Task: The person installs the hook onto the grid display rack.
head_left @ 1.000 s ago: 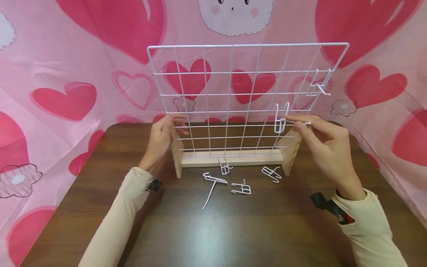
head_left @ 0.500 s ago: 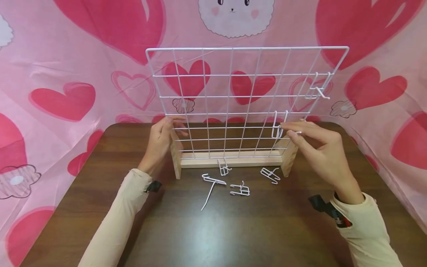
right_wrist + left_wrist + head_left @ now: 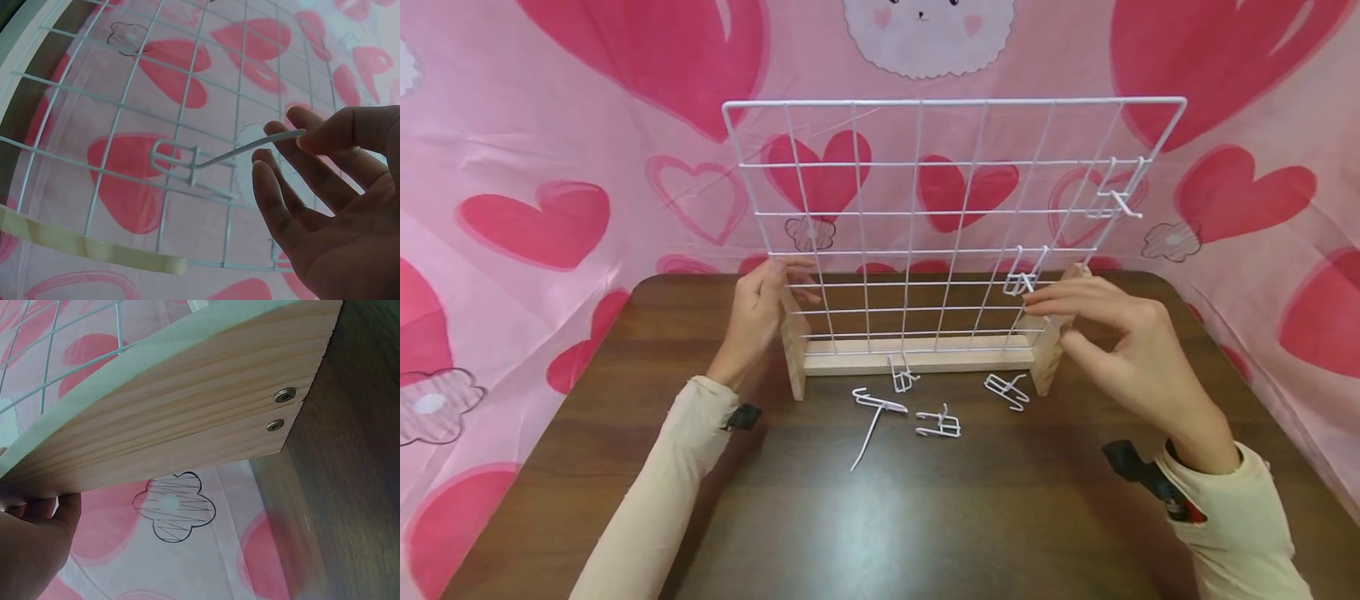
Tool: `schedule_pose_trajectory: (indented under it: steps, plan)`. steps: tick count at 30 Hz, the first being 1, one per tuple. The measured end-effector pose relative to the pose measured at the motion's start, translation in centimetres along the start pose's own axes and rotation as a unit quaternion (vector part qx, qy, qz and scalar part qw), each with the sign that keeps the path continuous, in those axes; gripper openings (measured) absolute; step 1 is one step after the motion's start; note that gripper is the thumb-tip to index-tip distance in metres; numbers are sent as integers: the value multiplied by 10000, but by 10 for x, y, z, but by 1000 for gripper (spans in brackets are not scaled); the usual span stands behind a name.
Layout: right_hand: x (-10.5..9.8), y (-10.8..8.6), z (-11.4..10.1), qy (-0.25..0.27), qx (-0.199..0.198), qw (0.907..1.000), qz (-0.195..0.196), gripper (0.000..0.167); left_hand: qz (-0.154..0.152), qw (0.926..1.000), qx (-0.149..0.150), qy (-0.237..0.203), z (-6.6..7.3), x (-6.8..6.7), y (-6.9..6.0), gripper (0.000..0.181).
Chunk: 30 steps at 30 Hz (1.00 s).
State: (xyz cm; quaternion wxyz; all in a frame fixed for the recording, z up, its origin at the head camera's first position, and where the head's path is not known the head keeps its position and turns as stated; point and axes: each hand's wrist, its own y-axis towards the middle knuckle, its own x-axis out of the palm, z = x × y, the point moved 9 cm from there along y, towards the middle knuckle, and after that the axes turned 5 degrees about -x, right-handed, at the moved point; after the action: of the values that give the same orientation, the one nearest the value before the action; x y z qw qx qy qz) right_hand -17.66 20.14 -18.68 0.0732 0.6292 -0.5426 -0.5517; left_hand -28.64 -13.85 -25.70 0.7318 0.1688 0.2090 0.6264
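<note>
A white wire grid panel (image 3: 917,212) stands in a wooden frame (image 3: 917,360). My left hand (image 3: 760,300) grips the frame's left side board (image 3: 187,406), fingers bent around its edge. At the right of the grid a white wire hook (image 3: 1021,283) has its two upper bends over a horizontal wire. My right hand (image 3: 1112,333) is beside it, fingers spread, with the thumb apart from them in the head view. In the right wrist view the hook's prong (image 3: 250,147) reaches to the thumb (image 3: 319,139). Another hook (image 3: 1116,200) hangs at the upper right.
Several loose white hooks lie on the brown table (image 3: 850,533) before the frame: one with a long prong (image 3: 868,429), and shorter ones (image 3: 942,423), (image 3: 1007,390). One more hook (image 3: 904,375) lies by the base bar. A pink heart-patterned cloth (image 3: 587,100) hangs behind.
The right hand has lowered the hook onto the grid wire, and its fingers have since spread from the prong. The left hand keeps its place on the frame.
</note>
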Motion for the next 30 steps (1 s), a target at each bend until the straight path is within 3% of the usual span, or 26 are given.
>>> schedule_pose_trajectory:
  steps: [8, 15, 19, 23, 30]
  plan:
    - [-4, 5, -31, 501, -395, 9975, 318, 33, -5, 10000, -49, -78, -2, 0, 0, 38]
    - [5, -3, -36, 611, -471, 9970, -55, 38, -74, 9999, 68, -24, 1, 1, 1, 38]
    - [18, -6, -34, 416, -335, 9970, -562, 41, -82, 9999, 131, 69, 3, 1, 2, 37]
    - [37, -9, -30, 221, -265, 9918, -1230, 43, -101, 9999, 11, -39, 2, 1, 2, 38]
    - [86, -21, -10, -130, 70, 9683, -2495, 24, -43, 9999, 37, -93, 0, 1, 1, 38]
